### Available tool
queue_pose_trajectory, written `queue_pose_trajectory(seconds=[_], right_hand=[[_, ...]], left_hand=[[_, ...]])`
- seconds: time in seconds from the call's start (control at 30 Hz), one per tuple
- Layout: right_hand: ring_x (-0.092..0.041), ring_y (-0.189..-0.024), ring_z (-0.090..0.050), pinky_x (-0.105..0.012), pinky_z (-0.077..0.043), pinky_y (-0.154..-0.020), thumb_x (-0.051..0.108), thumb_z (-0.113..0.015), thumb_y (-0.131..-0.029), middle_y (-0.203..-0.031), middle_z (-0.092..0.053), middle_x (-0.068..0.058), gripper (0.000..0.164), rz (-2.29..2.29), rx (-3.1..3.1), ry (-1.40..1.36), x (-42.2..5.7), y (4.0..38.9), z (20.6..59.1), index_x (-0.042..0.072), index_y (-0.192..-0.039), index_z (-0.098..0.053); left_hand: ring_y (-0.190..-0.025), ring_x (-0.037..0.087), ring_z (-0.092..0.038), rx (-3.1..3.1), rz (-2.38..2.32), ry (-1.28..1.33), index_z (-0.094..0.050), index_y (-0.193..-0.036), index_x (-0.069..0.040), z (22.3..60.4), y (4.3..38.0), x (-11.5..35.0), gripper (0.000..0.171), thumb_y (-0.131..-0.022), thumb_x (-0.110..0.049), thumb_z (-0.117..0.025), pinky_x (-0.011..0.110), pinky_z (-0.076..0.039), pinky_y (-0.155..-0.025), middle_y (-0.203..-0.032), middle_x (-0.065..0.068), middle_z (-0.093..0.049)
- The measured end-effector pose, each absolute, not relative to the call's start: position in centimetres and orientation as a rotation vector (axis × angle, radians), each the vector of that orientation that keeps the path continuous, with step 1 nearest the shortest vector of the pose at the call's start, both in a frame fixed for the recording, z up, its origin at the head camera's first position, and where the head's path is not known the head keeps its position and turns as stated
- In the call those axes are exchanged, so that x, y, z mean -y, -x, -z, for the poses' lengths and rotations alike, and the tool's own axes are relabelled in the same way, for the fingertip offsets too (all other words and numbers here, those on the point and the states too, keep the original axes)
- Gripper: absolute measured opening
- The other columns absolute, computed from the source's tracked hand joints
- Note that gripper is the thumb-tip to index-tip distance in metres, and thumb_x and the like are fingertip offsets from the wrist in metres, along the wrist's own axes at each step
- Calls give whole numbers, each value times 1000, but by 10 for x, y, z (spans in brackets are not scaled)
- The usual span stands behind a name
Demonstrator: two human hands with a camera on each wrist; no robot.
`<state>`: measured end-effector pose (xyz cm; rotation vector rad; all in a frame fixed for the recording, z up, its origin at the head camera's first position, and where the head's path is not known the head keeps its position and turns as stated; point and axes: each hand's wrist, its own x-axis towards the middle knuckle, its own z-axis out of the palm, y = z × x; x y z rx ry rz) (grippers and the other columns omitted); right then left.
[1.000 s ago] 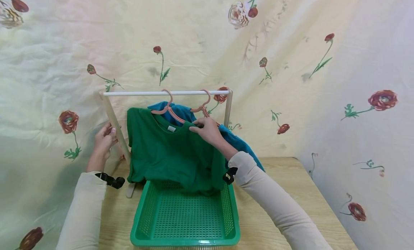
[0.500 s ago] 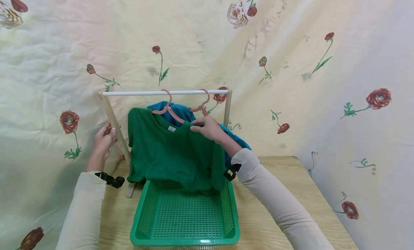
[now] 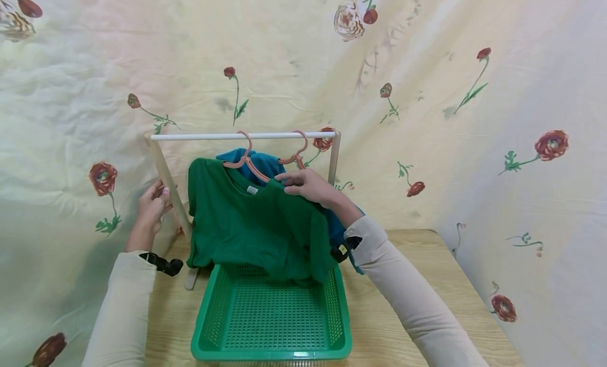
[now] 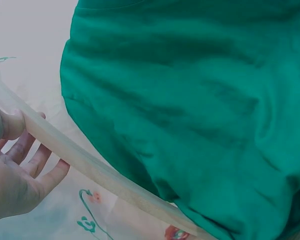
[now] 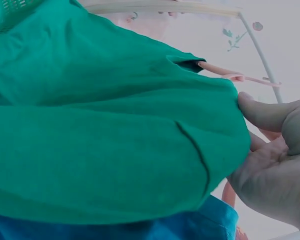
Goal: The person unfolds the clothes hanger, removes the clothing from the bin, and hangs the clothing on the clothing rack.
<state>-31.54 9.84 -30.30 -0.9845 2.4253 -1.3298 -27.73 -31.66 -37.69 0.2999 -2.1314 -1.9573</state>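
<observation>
A green shirt (image 3: 256, 224) hangs on a pink hanger (image 3: 257, 171), hooked over the white rail (image 3: 204, 137) of a small clothes rack. Behind it, a blue shirt (image 3: 266, 164) hangs from a second pink hanger (image 3: 299, 158). My left hand (image 3: 152, 206) grips the rack's left post (image 3: 166, 174), thumb in front and fingers passing behind, as the left wrist view shows. My right hand (image 3: 313, 186) rests at the green shirt's right shoulder with fingers extended. In the right wrist view its thumb (image 5: 262, 111) touches the shoulder's edge, while the other fingers are partly hidden behind the cloth.
A green plastic basket (image 3: 270, 355) stands in front of the rack on a wooden table (image 3: 408, 314). The green shirt's hem hangs over its back part. A flower-printed cloth (image 3: 427, 161) covers the wall behind and at both sides.
My right hand has loosened from a pinch at the green shirt's shoulder, its fingers straightening and the wrist shifting slightly right. The blue sleeve behind has swung downward. The left hand stays put.
</observation>
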Motion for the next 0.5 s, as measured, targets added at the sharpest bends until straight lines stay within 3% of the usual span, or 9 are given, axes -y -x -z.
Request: queue_pose_trajectory(seconds=[0.23,0.5], right_hand=[[-32,-135,-57,-49,-48,-111,12,-57,-105,-142,-62,-19,41,1426,-2368,1025,-105,311,302,8,-146,-56],[-33,-133,-58,-51,-52,-105,17,-57,-105,-140,-62,-20,43,1506,-2335,1002,-113,305,301,7,-147,-54]], left_hand=[[-151,25,-33,2054,2010,-320,-28,-162,-23,376,276,315,54,-110,-31,-41,54,-26,-125,-141,-9,-54],[-148,20,-38,1971,2047,-371,-34,-160,-25,377,277,313,54,-108,-32,-46,50,-28,-125,-135,-15,-58]])
